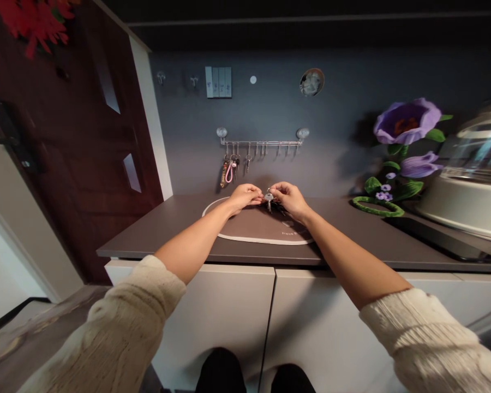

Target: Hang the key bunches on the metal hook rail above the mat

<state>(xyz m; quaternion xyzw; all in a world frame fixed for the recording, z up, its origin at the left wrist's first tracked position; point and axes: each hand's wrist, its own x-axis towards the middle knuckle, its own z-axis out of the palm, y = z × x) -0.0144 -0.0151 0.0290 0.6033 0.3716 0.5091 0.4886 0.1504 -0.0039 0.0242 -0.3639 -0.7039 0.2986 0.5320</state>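
Both my hands meet above an oval brown mat (pixel 249 229) with a white rim on the dark cabinet top. My left hand (pixel 245 196) and my right hand (pixel 288 197) are pinched together on a small bunch of keys (pixel 269 198), a silver key hanging down between the fingertips. On the grey wall just behind, a metal hook rail (pixel 262 143) carries other key bunches (pixel 230 170) at its left end, one with a pink loop. The remaining hooks hang bare.
A dark wooden door (pixel 65 136) stands at the left. A purple fabric flower (pixel 405 142) and a domed appliance (pixel 470 174) sit on the right of the cabinet top (pixel 147 234). White cabinet doors (pixel 229 311) are below. Wall switches (pixel 218 82) are above the rail.
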